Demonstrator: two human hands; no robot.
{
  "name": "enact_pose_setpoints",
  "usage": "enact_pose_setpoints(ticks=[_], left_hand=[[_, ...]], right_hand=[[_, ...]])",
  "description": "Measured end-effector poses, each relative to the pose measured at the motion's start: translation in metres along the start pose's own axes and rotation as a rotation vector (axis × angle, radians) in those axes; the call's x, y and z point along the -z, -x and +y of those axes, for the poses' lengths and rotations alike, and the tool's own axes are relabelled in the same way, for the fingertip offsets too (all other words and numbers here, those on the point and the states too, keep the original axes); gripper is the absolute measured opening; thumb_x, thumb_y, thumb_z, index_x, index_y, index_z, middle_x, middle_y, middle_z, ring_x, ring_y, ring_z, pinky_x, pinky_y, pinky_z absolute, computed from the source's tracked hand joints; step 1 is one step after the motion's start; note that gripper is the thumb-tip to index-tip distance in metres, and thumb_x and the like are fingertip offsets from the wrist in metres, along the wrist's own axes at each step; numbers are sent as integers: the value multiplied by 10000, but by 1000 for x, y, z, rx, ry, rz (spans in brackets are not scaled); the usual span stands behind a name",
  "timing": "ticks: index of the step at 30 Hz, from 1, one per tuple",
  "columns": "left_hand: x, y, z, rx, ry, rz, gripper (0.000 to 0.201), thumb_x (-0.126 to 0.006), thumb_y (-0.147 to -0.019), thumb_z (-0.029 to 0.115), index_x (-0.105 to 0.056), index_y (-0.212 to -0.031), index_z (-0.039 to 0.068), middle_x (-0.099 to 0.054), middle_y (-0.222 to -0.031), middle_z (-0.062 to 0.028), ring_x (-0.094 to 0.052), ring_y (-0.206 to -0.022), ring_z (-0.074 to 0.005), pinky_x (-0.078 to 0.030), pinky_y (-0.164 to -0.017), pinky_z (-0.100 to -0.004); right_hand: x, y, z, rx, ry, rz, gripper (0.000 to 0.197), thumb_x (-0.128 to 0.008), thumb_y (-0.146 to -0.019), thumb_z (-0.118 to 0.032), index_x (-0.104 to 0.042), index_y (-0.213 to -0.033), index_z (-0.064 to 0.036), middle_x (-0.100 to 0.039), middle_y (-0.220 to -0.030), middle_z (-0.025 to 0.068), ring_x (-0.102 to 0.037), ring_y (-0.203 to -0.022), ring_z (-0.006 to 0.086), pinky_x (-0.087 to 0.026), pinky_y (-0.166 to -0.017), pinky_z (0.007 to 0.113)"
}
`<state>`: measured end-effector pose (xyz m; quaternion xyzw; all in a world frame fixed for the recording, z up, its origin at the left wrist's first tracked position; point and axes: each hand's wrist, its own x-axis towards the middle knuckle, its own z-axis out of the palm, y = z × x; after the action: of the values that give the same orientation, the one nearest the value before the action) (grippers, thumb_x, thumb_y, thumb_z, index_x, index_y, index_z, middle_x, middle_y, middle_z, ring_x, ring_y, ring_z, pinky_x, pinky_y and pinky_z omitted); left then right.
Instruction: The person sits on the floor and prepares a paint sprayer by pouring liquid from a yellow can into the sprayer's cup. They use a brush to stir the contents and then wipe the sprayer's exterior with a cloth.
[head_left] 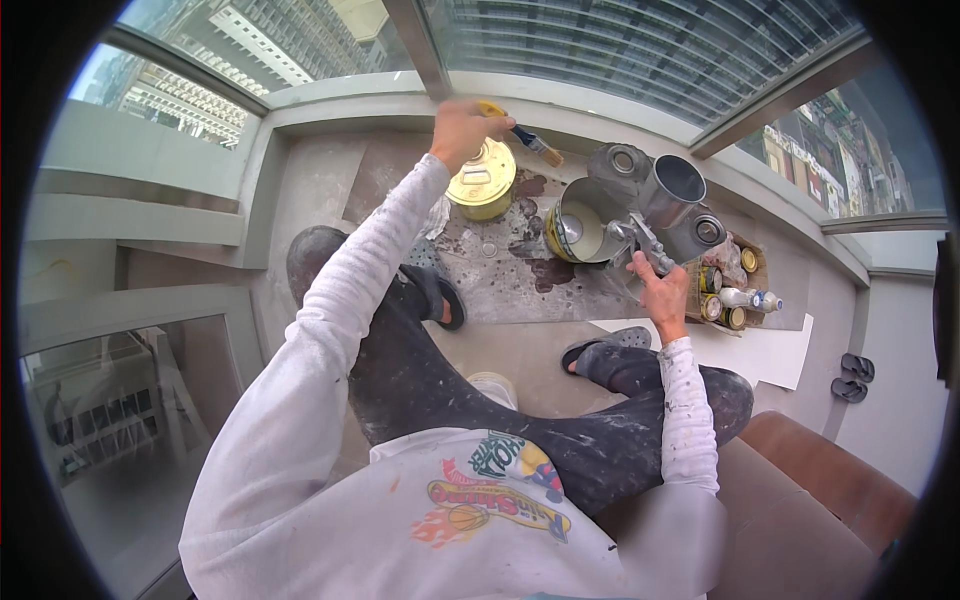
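My left hand is closed round a paintbrush with a yellow and dark blue handle and tan bristles. It hangs above a round can with a yellow lid, bristles pointing right. My right hand grips a grey metal spray gun, its head tilted toward an open paint can. That can lies near the gun's front, with pale paint inside. How the fingers wrap the gun's grip is partly hidden.
Beyond the open can stand a grey metal cup and grey tins. To the right, a cardboard box holds several small cans and white bottles. A paint-stained sheet covers the floor. Black slippers lie far right; windows rise ahead.
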<state>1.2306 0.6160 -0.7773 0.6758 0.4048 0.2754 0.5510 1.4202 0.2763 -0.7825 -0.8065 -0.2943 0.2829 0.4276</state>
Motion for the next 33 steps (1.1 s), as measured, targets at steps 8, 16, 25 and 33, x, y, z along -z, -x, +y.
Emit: enact_pose_setpoints(ticks=[8, 16, 25, 33], left_hand=[[32, 10, -76, 609, 440, 360, 91, -718, -837, 65, -687, -911, 23, -736, -857, -78, -692, -695, -138, -445, -603, -281], [37, 15, -131, 797, 539, 231, 122, -726, -864, 103, -648, -954, 74, -712, -875, -44, -661, -758, -133, -450, -628, -299], [59, 16, -160, 706, 26, 425, 492, -732, -820, 431, -697, -983, -31, -735, -919, -167, -719, -730, -237, -525, -620, -355], [82, 5, -279, 805, -595, 510, 359, -658, -803, 225, -703, -1051, -31, -726, -1047, -210, -736, -906, -295, -553, -906, -354]], right_hand=[[0, -5, -10, 87, 9, 141, 378, -708, -922, -359, -726, -971, 15, -701, -752, 71, -616, -696, 155, -484, -700, 312], [-4, -6, 0, 89, 75, 129, 373, -713, -920, -356, -706, -974, 13, -639, -700, 47, -555, -664, 159, -452, -659, 320], [-5, 2, -4, 62, 89, 135, 373, -709, -933, -353, -690, -983, 17, -614, -722, 44, -501, -678, 152, -434, -668, 314], [-7, 3, -16, 68, 219, 163, 396, -722, -920, -372, -681, -893, 21, -589, -653, 44, -493, -630, 143, -439, -631, 313]])
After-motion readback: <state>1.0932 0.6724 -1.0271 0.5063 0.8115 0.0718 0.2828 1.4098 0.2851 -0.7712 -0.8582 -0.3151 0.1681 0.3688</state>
